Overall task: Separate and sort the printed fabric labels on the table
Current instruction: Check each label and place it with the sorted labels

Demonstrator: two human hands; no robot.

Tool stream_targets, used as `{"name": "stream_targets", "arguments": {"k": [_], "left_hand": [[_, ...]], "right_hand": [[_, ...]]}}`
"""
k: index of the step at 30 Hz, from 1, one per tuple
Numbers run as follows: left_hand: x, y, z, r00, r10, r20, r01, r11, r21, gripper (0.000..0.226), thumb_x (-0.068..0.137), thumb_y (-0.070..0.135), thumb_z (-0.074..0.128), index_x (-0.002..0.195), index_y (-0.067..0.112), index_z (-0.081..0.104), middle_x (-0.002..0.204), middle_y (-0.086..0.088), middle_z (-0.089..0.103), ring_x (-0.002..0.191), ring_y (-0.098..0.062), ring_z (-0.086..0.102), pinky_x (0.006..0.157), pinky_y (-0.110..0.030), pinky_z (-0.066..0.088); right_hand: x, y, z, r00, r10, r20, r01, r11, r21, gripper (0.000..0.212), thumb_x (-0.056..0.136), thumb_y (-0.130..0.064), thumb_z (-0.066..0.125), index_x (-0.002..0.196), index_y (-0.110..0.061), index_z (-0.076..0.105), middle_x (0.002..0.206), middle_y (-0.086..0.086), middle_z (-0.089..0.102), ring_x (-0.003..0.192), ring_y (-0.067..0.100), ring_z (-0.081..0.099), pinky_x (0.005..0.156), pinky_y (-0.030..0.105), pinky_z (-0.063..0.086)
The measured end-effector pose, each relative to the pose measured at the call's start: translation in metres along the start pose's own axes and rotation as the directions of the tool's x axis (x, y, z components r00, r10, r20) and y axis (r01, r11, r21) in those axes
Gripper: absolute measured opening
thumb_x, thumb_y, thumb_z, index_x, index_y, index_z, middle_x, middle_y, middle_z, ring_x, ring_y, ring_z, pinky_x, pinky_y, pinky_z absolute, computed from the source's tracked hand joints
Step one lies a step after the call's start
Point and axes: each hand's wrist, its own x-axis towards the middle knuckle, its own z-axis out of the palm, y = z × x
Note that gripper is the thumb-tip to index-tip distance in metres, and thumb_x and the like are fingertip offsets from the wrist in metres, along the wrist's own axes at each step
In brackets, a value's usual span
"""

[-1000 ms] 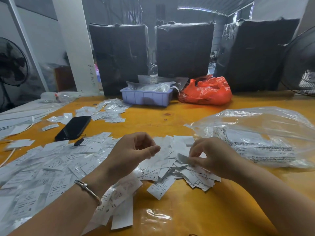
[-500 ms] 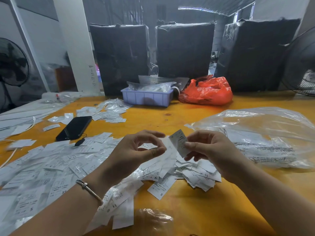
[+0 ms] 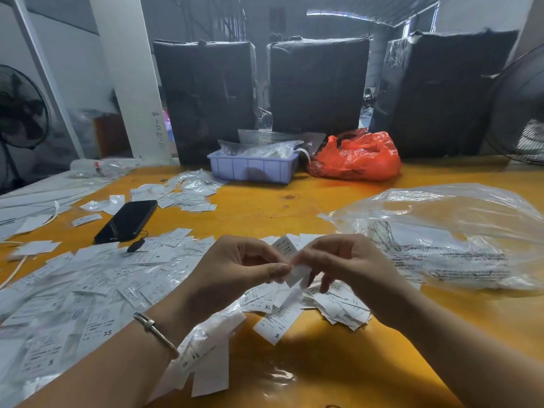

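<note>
Both hands meet above the yellow table (image 3: 323, 363) and pinch the same small bunch of white printed labels (image 3: 290, 260). My left hand (image 3: 235, 272) holds it between thumb and forefinger. My right hand (image 3: 341, 263) grips it from the other side, and a strip hangs down between them. Beneath the hands lies a small heap of labels (image 3: 338, 307) with S and XL marks. A wide spread of labels (image 3: 88, 290) covers the table to the left, with sizes such as XS and S showing.
A black phone (image 3: 126, 220) lies at the left among labels. A large clear plastic bag (image 3: 441, 237) sits at the right. At the back stand a lilac tray (image 3: 253, 167), a red bag (image 3: 356, 157) and three black wrapped bales (image 3: 318, 83). Fans stand at both sides.
My right hand lifted a label from the heap and brought it up to my left hand. Both hands now pinch the labels together, closer than before.
</note>
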Motion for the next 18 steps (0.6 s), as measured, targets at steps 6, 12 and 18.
{"name": "stream_targets", "arguments": {"k": [6, 12, 18], "left_hand": [[-0.0006, 0.0022, -0.0037, 0.999, -0.03, -0.032, 0.03, 1.0, -0.005, 0.017, 0.069, 0.031, 0.077, 0.079, 0.017, 0.078, 0.083, -0.007, 0.076, 0.082, -0.022, 0.072, 0.079, -0.034, 0.058], [-0.0009, 0.005, 0.0002, 1.0, -0.019, -0.002, 0.019, 0.997, 0.079, 0.024, 0.069, 0.032, 0.078, 0.083, 0.013, 0.078, 0.081, -0.006, 0.075, 0.081, -0.03, 0.069, 0.074, -0.038, 0.055], [-0.0007, 0.0059, 0.0016, 0.995, -0.046, 0.091, 0.04, 0.997, 0.061, 0.028, 0.072, 0.023, 0.075, 0.087, -0.002, 0.076, 0.085, -0.014, 0.074, 0.084, -0.029, 0.072, 0.081, -0.034, 0.058]], "right_hand": [[0.0011, 0.0029, -0.0025, 0.997, 0.011, -0.075, -0.016, 0.998, -0.065, 0.006, 0.081, -0.01, 0.073, 0.08, -0.004, 0.074, 0.084, 0.013, 0.071, 0.074, 0.02, 0.061, 0.064, 0.031, 0.047], [-0.0002, 0.0016, 0.0014, 1.0, 0.016, -0.025, -0.017, 0.999, -0.048, 0.011, 0.079, -0.016, 0.074, 0.081, -0.006, 0.074, 0.087, 0.013, 0.071, 0.078, 0.018, 0.062, 0.064, 0.028, 0.049], [0.0028, 0.0015, 0.0012, 0.984, 0.139, -0.107, -0.121, 0.979, 0.164, 0.024, 0.085, -0.026, 0.062, 0.09, -0.003, 0.068, 0.083, 0.011, 0.07, 0.069, 0.018, 0.062, 0.053, 0.025, 0.048]]}}
